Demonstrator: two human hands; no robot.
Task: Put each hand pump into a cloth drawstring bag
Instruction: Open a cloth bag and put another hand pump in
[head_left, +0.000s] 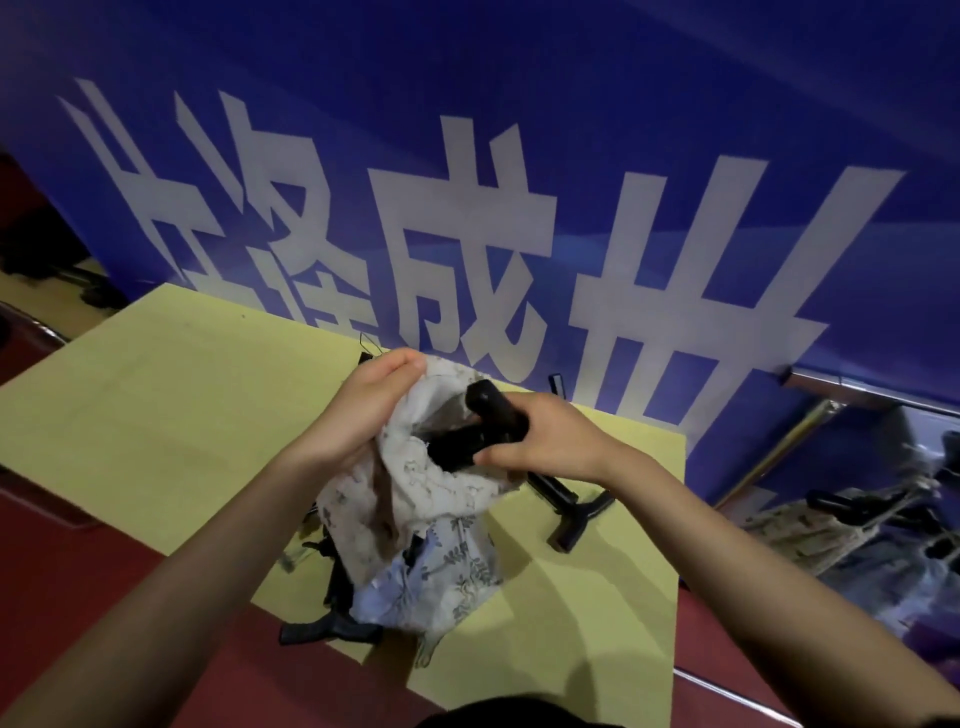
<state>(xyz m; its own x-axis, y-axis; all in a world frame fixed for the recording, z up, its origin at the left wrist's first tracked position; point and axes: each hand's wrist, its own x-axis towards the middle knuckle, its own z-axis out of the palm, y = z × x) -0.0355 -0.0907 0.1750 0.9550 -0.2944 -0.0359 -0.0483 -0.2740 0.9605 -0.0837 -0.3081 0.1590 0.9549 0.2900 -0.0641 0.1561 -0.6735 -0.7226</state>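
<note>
Pump (480, 423), seemingly black plastic, T-shaped

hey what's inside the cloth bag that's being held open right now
A black hand pump sticks out of the patterned cloth bag; the right hand grips its T-handle while the left hand holds the bag's rim. The pump's lower part and anything deeper are hidden by fabric.

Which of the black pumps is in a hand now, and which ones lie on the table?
The pump at the bag mouth is in the right hand. One pump lies right of the bag, others left, untouched.
</note>
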